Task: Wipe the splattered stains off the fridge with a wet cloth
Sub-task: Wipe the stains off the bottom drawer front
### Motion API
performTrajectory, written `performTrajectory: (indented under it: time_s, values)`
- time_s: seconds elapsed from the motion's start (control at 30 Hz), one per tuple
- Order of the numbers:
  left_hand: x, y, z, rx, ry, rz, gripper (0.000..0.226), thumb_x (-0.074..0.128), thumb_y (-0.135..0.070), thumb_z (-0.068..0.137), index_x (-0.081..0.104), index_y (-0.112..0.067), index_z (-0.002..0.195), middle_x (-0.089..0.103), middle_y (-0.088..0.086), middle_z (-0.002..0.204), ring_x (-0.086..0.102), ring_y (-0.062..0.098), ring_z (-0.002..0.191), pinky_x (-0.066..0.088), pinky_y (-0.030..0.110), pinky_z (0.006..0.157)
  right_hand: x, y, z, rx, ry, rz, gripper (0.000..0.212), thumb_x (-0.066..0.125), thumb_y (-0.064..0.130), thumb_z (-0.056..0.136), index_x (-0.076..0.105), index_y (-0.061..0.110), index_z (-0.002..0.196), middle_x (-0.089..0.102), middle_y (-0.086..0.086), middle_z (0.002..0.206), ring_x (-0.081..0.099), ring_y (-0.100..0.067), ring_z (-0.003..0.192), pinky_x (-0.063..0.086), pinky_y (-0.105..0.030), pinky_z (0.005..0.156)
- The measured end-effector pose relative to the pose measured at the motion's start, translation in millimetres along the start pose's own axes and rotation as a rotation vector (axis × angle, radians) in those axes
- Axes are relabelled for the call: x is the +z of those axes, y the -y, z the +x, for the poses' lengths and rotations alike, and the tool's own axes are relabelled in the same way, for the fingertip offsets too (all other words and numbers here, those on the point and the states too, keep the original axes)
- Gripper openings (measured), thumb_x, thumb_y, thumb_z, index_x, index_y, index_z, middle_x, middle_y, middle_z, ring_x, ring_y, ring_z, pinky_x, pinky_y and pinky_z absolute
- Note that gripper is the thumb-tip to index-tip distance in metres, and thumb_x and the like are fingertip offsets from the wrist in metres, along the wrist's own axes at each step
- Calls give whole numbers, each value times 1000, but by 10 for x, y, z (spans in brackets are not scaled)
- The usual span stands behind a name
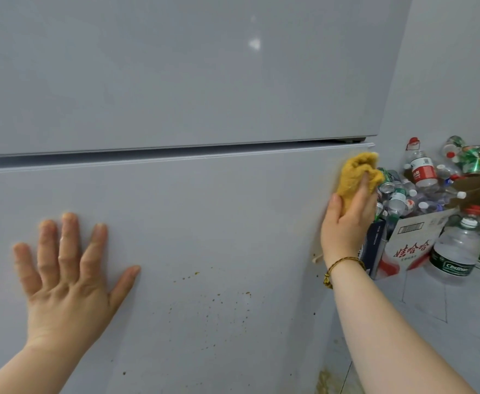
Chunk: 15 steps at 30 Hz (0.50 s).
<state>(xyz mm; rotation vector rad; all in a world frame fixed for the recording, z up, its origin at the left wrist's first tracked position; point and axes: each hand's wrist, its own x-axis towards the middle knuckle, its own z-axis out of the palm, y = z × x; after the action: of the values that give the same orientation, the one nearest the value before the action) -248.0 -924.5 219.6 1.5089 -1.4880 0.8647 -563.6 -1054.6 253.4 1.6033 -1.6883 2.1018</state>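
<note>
Right hand [346, 220]: fingers curled round yellow cloth [356, 177], pressing it to the lower fridge door [204, 211] at its top right corner.
Left hand [62, 268]: spread flat, bracing.
Stains [219, 297]: below and left of the grip.

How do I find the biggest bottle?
Look right of the fridge, at the cardboard box heaped with bottles. The clear jug stands on the floor just right of it, far bigger than the rest, with a dark green label.

You are gripping one cloth [354, 173], facing two fridge doors [176, 81]; right of your grip, one big jug [457, 248] is sitting.
</note>
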Motion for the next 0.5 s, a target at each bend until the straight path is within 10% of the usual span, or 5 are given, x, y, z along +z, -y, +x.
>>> performTrajectory:
  time_s: [0.13,0.37,0.5]
  values:
    - [8,7,3,-28,29,-8,62,17,-71,84,18,-32,132,-9,-9,152,-16,3,139,30,78,84,182,160,-240,67,-131,34,56,32,30,90,26,17,144,24,-21,148,31,-37,131,38,-52,101]
    - [-2,27,-6,-6,21,-6,63,16,-72,83,18,-33,132,-19,-27,148,-19,-2,137,29,77,87,417,195,-1253,-678,148,-95,33,17,33,100,23,28,131,30,-16,135,21,-34,130,12,-40,110]
    - [-9,9,6,22,-10,14,62,17,-69,85,18,-29,133,-19,-26,149,-18,-2,137,29,77,87,280,-109,-818,-627,77,-127,36,25,27,97,24,25,133,35,-24,134,29,-39,123,19,-41,107]
